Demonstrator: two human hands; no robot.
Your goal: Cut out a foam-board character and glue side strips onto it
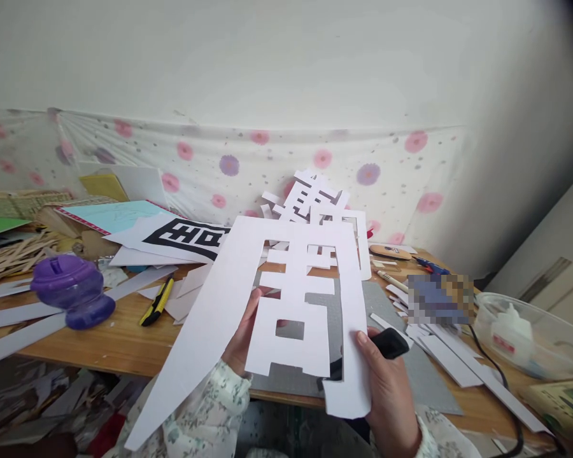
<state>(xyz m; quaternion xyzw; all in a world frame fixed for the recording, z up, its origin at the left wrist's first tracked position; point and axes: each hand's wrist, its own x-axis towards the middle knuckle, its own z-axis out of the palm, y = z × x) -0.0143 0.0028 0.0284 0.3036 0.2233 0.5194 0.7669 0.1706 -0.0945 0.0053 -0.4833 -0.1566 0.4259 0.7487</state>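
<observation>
A large white board cut-out (214, 299), shaped like a Chinese character with square openings, is held up in front of me. My left hand (240, 337) grips it from behind, thumb at the edge of an opening. My right hand (392, 388) pinches its lower right limb, thumb on the front. A tool with a black handle (392, 343) also sticks out from my right hand; most of it is hidden behind the board. Underneath lies a grey cutting mat (410, 362). Other white character cut-outs (310, 194) lean at the back by the wall.
On the left are a purple jar (69, 286), a yellow utility knife (157, 302), a printed black character sheet (186, 235) and wooden sticks (21, 254). To the right are white strips (451, 359), a clear tub (544, 331) with a white bottle (512, 334), and a black cable (503, 375).
</observation>
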